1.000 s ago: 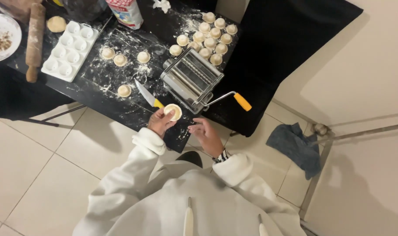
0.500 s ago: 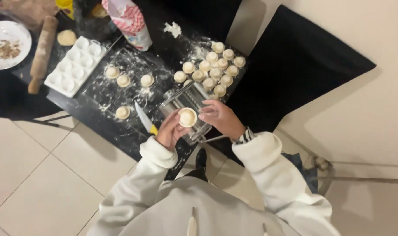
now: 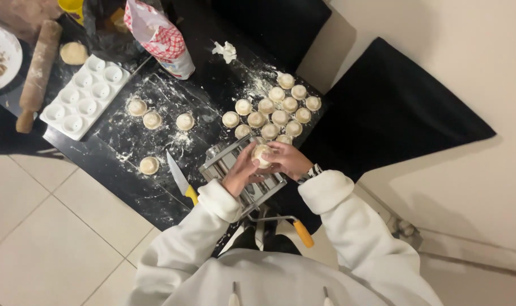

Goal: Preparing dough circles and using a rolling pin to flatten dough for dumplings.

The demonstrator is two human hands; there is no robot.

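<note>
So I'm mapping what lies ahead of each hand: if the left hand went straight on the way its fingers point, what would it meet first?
The left hand points up and to the right, at the dough disc it already touches above the pasta machine. Past that, probably the cluster of dough rounds, though depth is unclear.

rolling pin [image 3: 38, 67], white mould tray [image 3: 85, 97], flour bag [image 3: 159, 37], yellow-handled knife [image 3: 181, 182], plate [image 3: 0, 55]

A single head-worn camera looks almost straight down from above the person, close enough that the white sleeves and chest fill the near edge. The black floured table [image 3: 156, 144] runs diagonally toward the far left, with tiled floor at the left and a pale wall at the right.
</note>
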